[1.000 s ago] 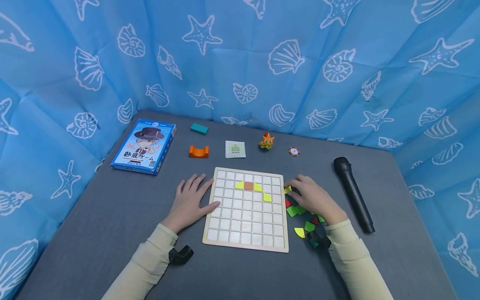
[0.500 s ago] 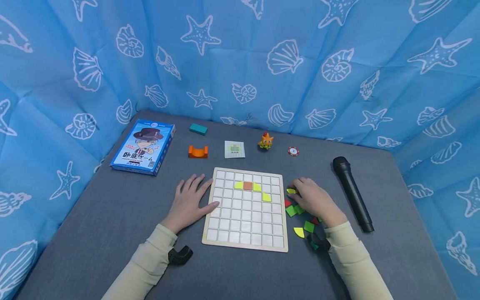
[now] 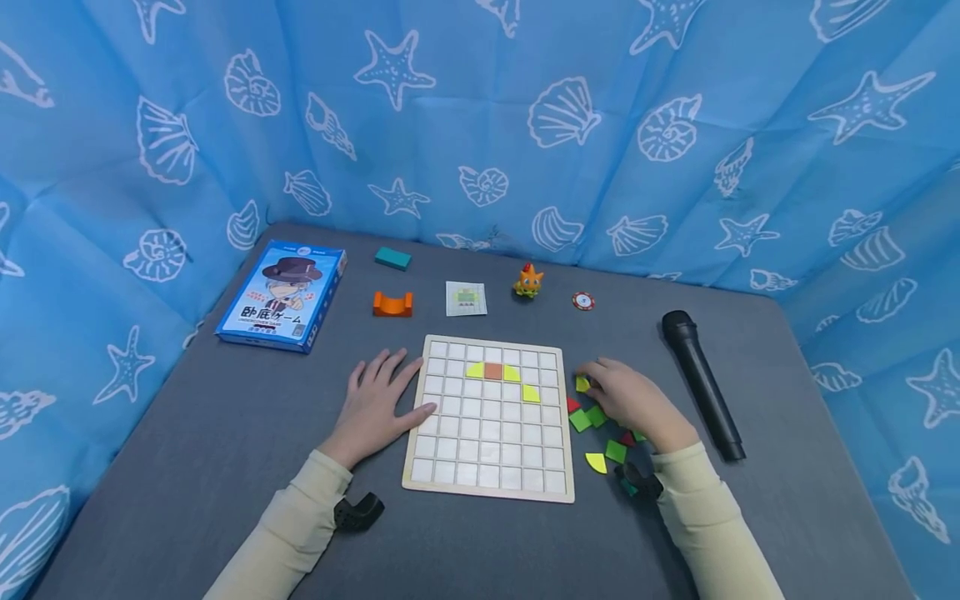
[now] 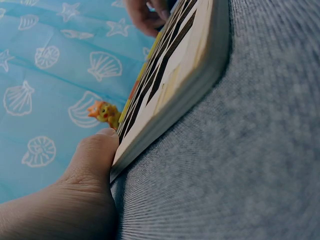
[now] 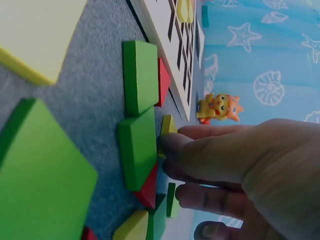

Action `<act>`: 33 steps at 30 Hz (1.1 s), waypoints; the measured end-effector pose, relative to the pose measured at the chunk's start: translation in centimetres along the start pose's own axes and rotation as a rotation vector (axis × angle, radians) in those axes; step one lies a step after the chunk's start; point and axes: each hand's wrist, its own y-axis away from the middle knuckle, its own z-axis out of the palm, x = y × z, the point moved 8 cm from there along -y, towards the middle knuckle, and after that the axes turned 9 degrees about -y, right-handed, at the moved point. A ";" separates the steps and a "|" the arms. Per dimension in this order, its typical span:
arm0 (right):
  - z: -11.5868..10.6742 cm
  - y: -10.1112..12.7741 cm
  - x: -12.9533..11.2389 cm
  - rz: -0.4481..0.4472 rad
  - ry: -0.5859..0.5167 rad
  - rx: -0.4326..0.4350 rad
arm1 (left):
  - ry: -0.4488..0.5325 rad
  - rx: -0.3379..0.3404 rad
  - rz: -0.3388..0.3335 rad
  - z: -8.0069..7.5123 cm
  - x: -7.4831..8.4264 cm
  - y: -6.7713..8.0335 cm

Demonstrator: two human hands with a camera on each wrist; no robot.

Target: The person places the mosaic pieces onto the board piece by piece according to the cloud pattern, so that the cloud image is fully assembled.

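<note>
A wooden grid board (image 3: 487, 496) with pale square cells lies on the grey table. Set in its upper rows are a brown square tile (image 3: 492, 371) and yellow tiles (image 3: 512, 373), one of them lower at the right. My left hand (image 3: 378, 412) is spread flat beside the board, its thumb on the left rim. Just off the right edge, my right hand (image 3: 630, 400) pinches a small yellow tile (image 5: 167, 124) between thumb and fingers. Below it lie loose green tiles (image 3: 581, 420), red tiles (image 3: 573, 404) and a yellow quarter-round tile (image 3: 596, 462).
Behind the board stand a pattern card (image 3: 466, 298), an orange block (image 3: 393, 304), a teal block (image 3: 393, 258), a toy figure (image 3: 528, 282) and a poker chip (image 3: 583, 301). A blue game box (image 3: 282, 297) lies far left, a black microphone (image 3: 702, 383) at right.
My right hand has drawn slightly right, away from the board's edge, and the yellow tile in its fingers has turned. My left hand stays on the board's left side.
</note>
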 end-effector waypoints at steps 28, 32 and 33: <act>0.1 0.1 -0.5 -0.056 -0.017 0.014 | -0.008 -0.005 -0.007 0.1 -0.2 0.0; 0.1 0.1 -0.4 -0.024 -0.016 0.031 | -0.012 -0.005 -0.007 0.1 -0.2 0.0; 0.0 0.0 -0.4 -0.016 -0.017 0.035 | -0.011 -0.005 -0.008 0.1 -0.2 0.0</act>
